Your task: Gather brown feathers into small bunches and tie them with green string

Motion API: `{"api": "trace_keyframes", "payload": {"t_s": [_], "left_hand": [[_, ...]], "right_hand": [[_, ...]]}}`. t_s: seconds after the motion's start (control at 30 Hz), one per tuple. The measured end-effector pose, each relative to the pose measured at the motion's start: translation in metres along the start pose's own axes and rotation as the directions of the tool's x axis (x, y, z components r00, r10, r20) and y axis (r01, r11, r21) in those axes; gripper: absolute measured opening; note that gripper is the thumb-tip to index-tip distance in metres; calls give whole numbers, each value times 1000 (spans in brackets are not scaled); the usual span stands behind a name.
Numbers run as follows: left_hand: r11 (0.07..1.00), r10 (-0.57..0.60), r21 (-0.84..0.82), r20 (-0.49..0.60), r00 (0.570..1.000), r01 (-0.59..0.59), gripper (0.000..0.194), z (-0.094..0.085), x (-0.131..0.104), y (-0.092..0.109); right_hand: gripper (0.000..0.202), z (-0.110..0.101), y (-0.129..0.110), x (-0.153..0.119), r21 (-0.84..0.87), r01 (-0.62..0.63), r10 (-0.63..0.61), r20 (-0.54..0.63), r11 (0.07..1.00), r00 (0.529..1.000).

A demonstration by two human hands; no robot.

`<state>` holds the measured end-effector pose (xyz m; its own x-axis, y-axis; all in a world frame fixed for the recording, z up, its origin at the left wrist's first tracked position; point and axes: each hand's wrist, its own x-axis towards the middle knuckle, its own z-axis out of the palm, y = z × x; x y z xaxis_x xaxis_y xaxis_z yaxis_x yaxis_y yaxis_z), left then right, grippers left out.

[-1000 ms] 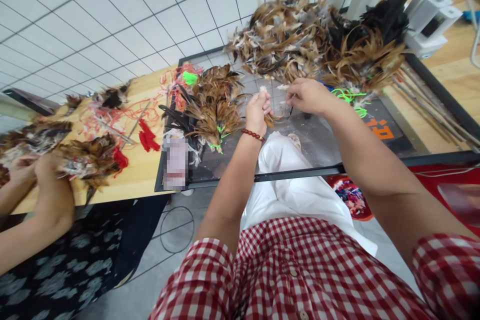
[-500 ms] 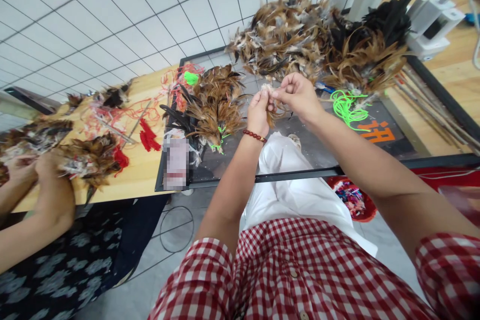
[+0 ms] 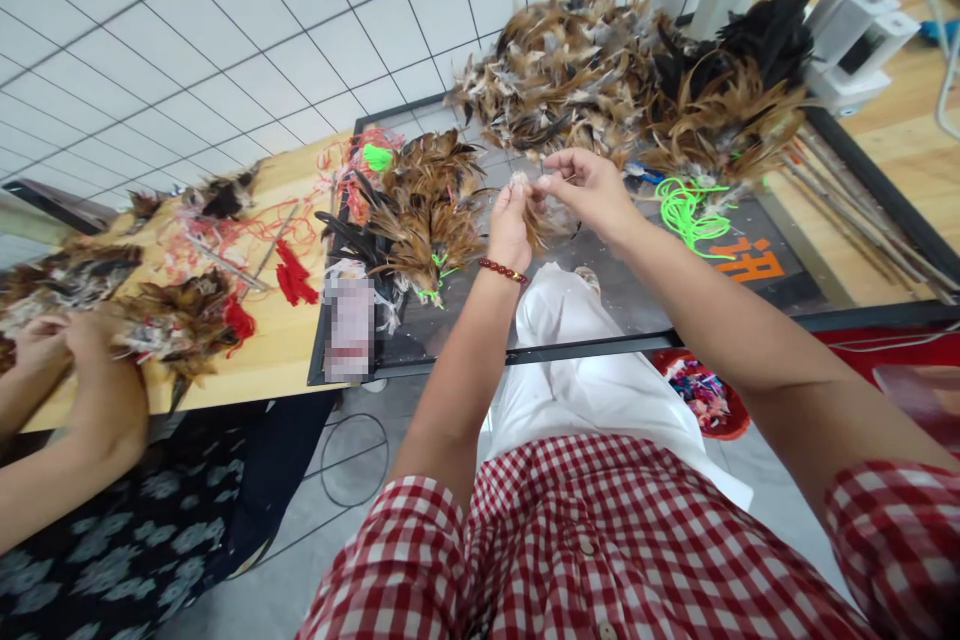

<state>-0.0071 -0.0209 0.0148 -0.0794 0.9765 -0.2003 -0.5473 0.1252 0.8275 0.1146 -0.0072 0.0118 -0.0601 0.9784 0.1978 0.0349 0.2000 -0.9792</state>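
Note:
My left hand (image 3: 511,228), with a beaded bracelet on the wrist, is closed on a small bunch of feathers (image 3: 537,228). Pale fluffy ends stick up above its thumb, and brown tips hang below. Close beside it, the thumb and forefinger of my right hand (image 3: 592,192) pinch at the bunch's side; what lies between them is too small to make out. Beyond both hands rises a large pile of brown feathers (image 3: 555,70). Left of my left hand lies a brown feather bundle (image 3: 431,205) bound with green cord.
Green cord (image 3: 686,210) lies right of my hands, near thin sticks (image 3: 862,205). A black-framed board (image 3: 600,345) edges the work area. At the left, a co-worker's hands (image 3: 56,345) handle feathers beside red yarn (image 3: 294,275). A red basket (image 3: 739,420) sits below.
My right hand's fingers have shifted slightly lower and left beside the bunch. My left hand keeps hold of the feathers. The whole view has moved a little.

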Motion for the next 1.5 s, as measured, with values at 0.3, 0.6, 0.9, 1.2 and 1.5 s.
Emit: {"api": "trace_keyframes", "payload": {"t_s": [0.3, 0.6, 0.9, 1.2, 1.5], "left_hand": [[974, -210, 116, 135, 968, 195, 24, 5, -14, 4], [996, -51, 70, -81, 995, 57, 37, -3, 1, 10], [994, -52, 93, -127, 990, 64, 38, -3, 3, 9], [999, -14, 52, -84, 996, 18, 23, 0, 0, -1], [996, -70, -59, -141, 988, 62, 32, -3, 4, 7]], "right_hand": [[26, -29, -5, 16, 9, 0, 1, -100, 1000, 995], [18, -87, 6, 26, -652, 91, -32, 102, 753, 994], [16, -20, 5, 3, -889, 133, 93, 192, 439, 977], [25, -3, -1, 4, -190, 28, -25, 22, 981, 999], [11, -29, 13, 20, -360, 3, -27, -61, 933, 998]]}}
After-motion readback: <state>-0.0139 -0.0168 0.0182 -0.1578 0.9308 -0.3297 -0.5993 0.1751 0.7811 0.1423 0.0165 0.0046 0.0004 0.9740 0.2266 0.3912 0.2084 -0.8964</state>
